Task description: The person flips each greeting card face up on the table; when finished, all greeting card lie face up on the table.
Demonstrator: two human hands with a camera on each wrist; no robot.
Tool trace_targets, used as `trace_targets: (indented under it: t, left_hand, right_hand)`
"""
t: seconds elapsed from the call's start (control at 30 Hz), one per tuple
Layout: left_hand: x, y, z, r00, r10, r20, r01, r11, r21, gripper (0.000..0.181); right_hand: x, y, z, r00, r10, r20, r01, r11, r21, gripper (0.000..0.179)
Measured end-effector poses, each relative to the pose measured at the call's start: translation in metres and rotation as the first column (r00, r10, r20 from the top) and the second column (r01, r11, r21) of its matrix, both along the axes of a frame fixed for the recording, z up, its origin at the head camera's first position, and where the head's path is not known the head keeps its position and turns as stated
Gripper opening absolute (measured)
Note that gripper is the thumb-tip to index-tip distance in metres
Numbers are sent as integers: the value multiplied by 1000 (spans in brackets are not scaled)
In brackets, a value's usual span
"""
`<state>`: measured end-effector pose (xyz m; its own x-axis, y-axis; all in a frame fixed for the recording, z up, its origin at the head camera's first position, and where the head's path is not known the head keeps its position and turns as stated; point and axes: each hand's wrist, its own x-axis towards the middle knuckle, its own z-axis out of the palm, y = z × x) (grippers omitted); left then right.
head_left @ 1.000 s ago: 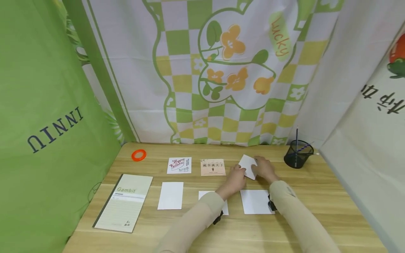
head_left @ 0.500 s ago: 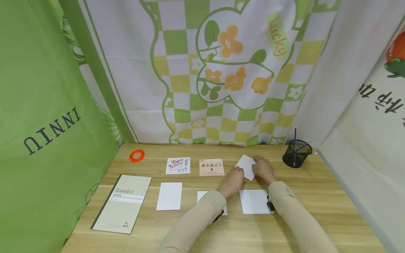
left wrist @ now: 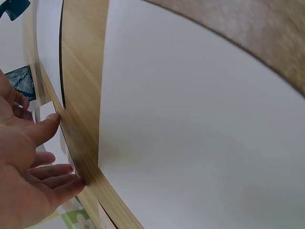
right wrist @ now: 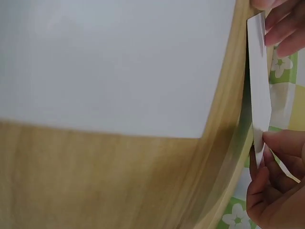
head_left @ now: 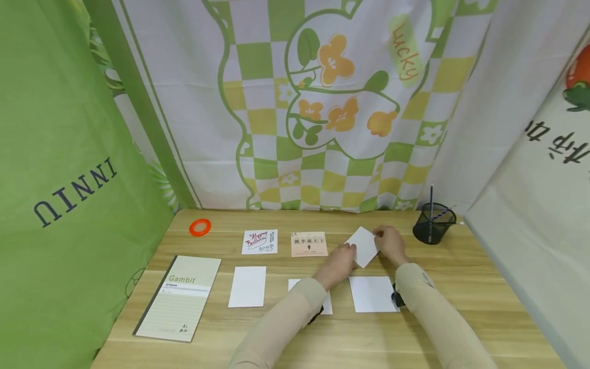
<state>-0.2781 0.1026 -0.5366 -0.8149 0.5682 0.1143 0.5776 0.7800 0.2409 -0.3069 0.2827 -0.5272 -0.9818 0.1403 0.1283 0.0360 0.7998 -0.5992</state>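
Note:
A plain white card stands at an angle between my two hands toward the back right of the table. My right hand pinches its right corner; in the right wrist view the thumb lies on the upper face of the card, with fingers curled beneath. My left hand touches the left corner. Its fingers are fairly straight in the left wrist view, with the thumb spread apart from them. Below my hands, a white sheet lies flat, and another white sheet is partly covered by my left forearm.
A "Happy Birthday" card and a pinkish card lie left of my hands. Nearer are a blank white sheet and a Gambit notebook. An orange ring lies back left; a black mesh pen cup stands back right.
My right hand has shifted slightly to the right and changed its hold on the white card, which has turned a little. The left hand stays at the card's left corner.

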Motion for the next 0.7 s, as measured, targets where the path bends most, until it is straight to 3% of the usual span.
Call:
trace_targets:
  t: [0.3, 0.7]
  left_hand:
    - [-4, -4, 0, 1000, -10, -11, 9, 999, -48, 26]
    - [-6, -12, -5, 986, -104, -132, 90, 990, -104, 3]
  right_hand:
    - [2, -1, 5, 999, -47, 2, 47, 998, -31, 18]
    - [12, -4, 11, 997, -41, 58, 44, 997, -60, 22]
